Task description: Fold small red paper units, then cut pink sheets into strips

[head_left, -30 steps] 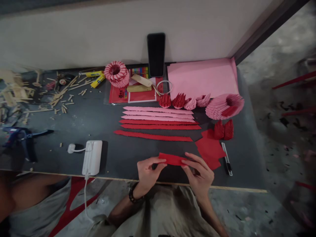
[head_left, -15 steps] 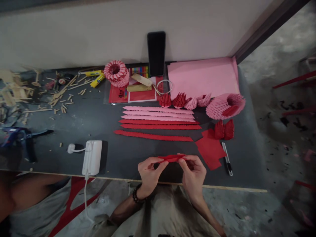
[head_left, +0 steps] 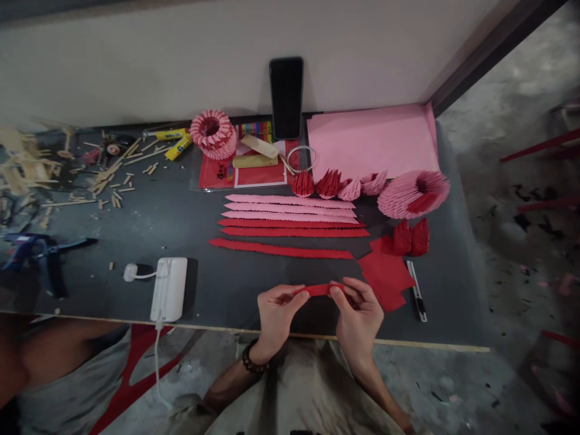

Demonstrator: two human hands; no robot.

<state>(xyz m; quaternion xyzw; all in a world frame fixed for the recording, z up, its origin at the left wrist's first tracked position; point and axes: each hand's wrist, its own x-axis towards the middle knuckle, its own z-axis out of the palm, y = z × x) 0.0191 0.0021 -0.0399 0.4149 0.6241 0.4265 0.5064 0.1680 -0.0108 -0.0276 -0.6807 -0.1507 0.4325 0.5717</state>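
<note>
Both hands pinch a narrow folded red paper strip (head_left: 319, 290) just above the near edge of the dark table (head_left: 181, 223). My left hand (head_left: 277, 314) grips its left end between thumb and fingers. My right hand (head_left: 357, 314) grips its right end the same way. Beyond the hands lie several long pink and red folded strips (head_left: 292, 223) in a row. A stack of red paper squares (head_left: 385, 275) lies right of my right hand, with a craft knife (head_left: 417, 299) beside it.
A phone (head_left: 286, 96) leans on the wall. Pink sheets (head_left: 371, 142), a pink paper ring (head_left: 412, 193), small folded red and pink clusters (head_left: 338, 184), a striped paper ring (head_left: 212, 134), a white power bank (head_left: 169, 289), glue sticks and wooden sticks (head_left: 113, 175) lie about. Another person's arm (head_left: 45, 356) shows at lower left.
The flat red paper piece has been folded lengthwise into a narrow strip. Both hands drew closer together and now pinch its ends.
</note>
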